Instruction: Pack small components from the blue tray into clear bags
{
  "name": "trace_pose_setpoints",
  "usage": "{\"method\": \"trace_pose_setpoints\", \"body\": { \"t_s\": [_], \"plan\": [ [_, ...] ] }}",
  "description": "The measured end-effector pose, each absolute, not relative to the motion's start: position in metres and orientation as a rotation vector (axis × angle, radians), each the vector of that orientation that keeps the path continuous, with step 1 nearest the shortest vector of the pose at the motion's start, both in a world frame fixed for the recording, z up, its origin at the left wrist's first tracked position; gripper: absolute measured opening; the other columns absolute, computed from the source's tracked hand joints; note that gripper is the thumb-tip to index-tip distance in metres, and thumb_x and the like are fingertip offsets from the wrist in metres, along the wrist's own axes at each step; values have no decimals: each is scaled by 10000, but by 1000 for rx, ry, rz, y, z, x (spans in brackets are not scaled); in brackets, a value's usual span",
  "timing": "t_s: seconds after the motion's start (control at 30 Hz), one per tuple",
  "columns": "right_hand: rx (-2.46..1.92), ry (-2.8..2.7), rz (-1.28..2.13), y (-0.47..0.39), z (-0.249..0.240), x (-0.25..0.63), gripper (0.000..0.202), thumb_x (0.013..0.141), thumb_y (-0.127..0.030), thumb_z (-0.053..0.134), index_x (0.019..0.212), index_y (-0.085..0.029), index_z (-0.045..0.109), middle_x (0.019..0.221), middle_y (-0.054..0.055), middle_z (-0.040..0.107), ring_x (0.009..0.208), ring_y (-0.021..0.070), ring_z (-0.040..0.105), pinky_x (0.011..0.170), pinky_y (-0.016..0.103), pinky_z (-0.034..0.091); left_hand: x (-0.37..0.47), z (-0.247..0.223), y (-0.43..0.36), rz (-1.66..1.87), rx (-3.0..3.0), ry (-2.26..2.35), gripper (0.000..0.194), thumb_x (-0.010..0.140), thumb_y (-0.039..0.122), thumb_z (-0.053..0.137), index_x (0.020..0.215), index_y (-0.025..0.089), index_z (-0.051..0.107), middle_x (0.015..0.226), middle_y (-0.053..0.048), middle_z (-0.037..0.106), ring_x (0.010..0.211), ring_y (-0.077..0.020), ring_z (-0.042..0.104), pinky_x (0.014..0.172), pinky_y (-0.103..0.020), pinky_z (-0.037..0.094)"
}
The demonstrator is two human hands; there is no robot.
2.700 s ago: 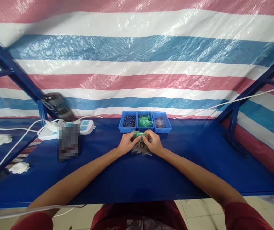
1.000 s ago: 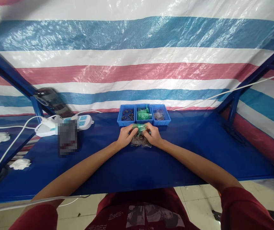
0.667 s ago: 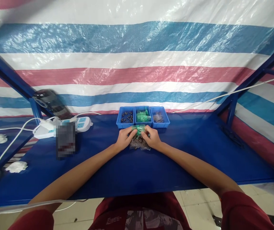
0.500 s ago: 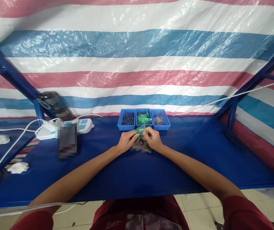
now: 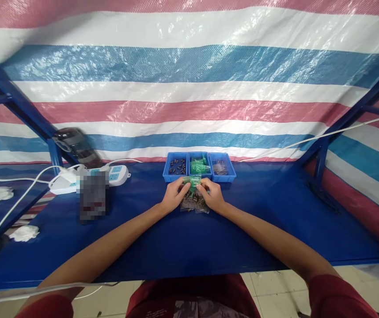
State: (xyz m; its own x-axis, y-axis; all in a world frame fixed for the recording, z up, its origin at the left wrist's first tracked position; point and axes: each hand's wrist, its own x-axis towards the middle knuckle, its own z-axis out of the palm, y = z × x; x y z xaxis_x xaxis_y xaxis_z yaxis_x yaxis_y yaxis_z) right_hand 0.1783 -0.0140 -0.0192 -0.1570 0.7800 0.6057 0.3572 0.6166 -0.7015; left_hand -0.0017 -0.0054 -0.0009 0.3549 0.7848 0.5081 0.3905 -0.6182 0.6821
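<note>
Head camera view: both bare hands meet at the middle of a blue table (image 5: 192, 247), just in front of a row of three bins. The left hand (image 5: 175, 194) pinches one end of a small green packet (image 5: 194, 180) between thumb and fingers, and the right hand (image 5: 213, 195) grips the other end the same way, so that the packet stretches crosswise between them. The thumbs point inward toward each other, with a narrow gap between their tips. What the packet contains is too small to make out.

Beneath and just nearer the person than the packet, clear bags (image 5: 194, 204) of small brownish parts lie on the table between the two hands.

Beyond the hands, the left bin (image 5: 174, 179) contains scattered dark pieces (image 5: 177, 167), the middle bin (image 5: 207, 176) has a heap of glossy green packets (image 5: 199, 166), and the right bin (image 5: 222, 179) contains clear packets (image 5: 220, 168). All three are blue and stand side by side.

Well off to the left, a white power strip (image 5: 119, 175) with plugged-in cables sits near a dark bottle (image 5: 80, 145) that leans by the frame. A pixelated dark object (image 5: 93, 196) lies in front of the strip, and a crumpled white tissue (image 5: 25, 233) rests farther left. A striped sheet (image 5: 189, 92) in red, white and blue hangs behind everything.
</note>
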Motion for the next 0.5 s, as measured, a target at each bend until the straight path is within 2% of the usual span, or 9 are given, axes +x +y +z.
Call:
{"method": "trace_pose_setpoints", "body": {
  "t_s": [0.1, 0.2, 0.37, 0.5],
  "plan": [
    [-925, -1759, 483, -14, -19, 178, 212, 892, -362, 466, 769, -197, 516, 569, -36, 424, 512, 118, 423, 533, 242, 357, -2, 0, -6, 1182, 2183, 966, 256, 923, 361, 442, 928, 155, 594, 570, 21, 535, 522, -113, 525, 518, -215, 399],
    [-909, -1769, 470, -15, -18, 177, 205, 886, -351, 479, 771, -192, 538, 578, -29, 446, 519, 119, 434, 539, 243, 368, -2, 0, -6, 1213, 2204, 968, 243, 906, 358, 480, 920, 156, 614, 621, -1, 575, 602, -134, 569, 566, -225, 425],
    [-909, -1805, 445, -17, -16, 177, 207, 880, -351, 497, 820, -178, 593, 602, -12, 501, 531, 121, 459, 554, 245, 388, -1, 1, -6, 1238, 2252, 1000, 327, 921, 339, 453, 682, 150, 572, 589, 0, 534, 565, -113, 529, 564, -221, 402],
    [-902, -1804, 430, -18, -14, 177, 210, 883, -335, 492, 857, -161, 607, 643, 7, 548, 559, 122, 487, 575, 243, 405, 0, 2, -8, 1269, 2244, 1025, 343, 923, 332, 449, 656, 144, 556, 569, 5, 522, 558, -108, 522, 564, -215, 396]
  ]
}}
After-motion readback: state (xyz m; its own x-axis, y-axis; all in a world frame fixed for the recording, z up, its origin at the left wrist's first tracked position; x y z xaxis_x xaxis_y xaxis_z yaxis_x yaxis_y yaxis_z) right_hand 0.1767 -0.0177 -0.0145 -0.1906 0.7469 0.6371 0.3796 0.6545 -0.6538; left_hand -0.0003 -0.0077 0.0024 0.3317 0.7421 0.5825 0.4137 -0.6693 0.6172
